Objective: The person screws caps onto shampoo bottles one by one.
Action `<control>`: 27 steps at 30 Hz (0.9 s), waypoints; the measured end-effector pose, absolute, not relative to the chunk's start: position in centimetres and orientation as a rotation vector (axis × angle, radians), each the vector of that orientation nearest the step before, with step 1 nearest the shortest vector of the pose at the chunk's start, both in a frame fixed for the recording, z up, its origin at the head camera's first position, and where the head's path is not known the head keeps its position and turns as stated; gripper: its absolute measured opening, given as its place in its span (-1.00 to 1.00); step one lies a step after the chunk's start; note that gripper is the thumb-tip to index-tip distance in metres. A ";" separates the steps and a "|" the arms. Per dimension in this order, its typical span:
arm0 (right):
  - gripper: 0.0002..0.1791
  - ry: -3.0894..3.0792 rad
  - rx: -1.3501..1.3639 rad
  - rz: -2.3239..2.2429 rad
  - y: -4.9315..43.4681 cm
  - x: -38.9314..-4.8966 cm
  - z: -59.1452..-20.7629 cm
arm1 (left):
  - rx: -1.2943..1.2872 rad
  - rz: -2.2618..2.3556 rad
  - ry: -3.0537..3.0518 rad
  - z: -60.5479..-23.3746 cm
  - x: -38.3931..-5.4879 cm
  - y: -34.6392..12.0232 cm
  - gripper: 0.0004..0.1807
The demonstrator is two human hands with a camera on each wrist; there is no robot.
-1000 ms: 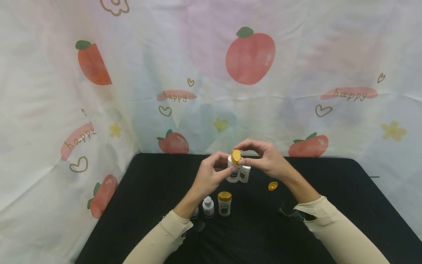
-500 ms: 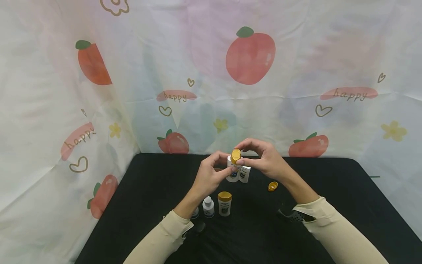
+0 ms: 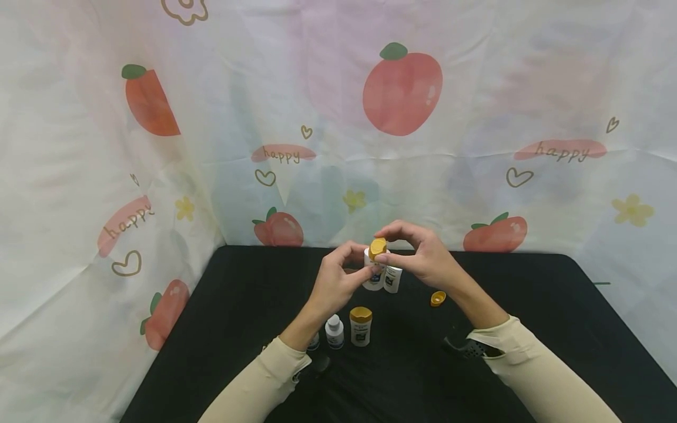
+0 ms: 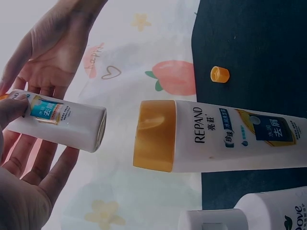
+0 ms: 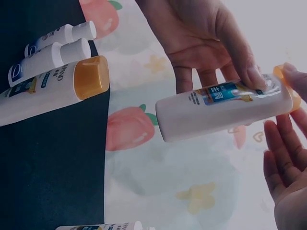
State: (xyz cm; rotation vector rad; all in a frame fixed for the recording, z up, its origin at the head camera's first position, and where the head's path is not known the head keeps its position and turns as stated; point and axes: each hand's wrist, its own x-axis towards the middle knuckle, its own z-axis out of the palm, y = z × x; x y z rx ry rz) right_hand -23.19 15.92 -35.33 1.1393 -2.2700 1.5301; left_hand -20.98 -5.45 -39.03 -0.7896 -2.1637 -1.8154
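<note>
My left hand [image 3: 338, 276] grips a white shampoo bottle [image 4: 72, 124] by its body, held up over the far part of the table with thumb across the label. Between thumb and fingertips, my right hand [image 3: 425, 252] pinches the bottle's yellow cap [image 3: 378, 249]. The cap sits at the bottle's top end, partly covered by the right fingers [image 5: 293, 76]. Just behind, a white bottle [image 3: 392, 280] without a cap overlaps the held one in the head view. A loose yellow cap [image 3: 437, 298] lies on the table to the right.
Nearer the body, a white bottle with a yellow cap [image 3: 361, 329] stands upright on the black table [image 3: 508, 352]. Left of it are a white-capped bottle [image 3: 334, 333] and another white bottle [image 3: 314, 342], partly hidden by the left forearm. A printed curtain [image 3: 338, 194] hangs behind.
The yellow cap has turned a little under the right fingers, and the right hand has shifted slightly to the left. The left hand keeps its grip on the bottle almost unmoved.
</note>
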 end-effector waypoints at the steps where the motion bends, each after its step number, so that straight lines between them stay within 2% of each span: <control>1: -0.57 -2.265 1.132 1.527 15.8 -23.1 -35.3 | -0.782 -1.813 -2.161 -39.0 -21.0 -5.4 -0.67; 9: -0.57 -2.286 1.072 1.507 15.3 -23.1 -35.4 | -0.782 -1.804 -2.170 -39.0 -21.2 -5.6 -0.71; 27: -0.62 -2.313 1.102 1.552 16.1 -23.2 -35.5 | -0.800 -1.811 -2.261 -39.2 -21.1 -5.9 -0.65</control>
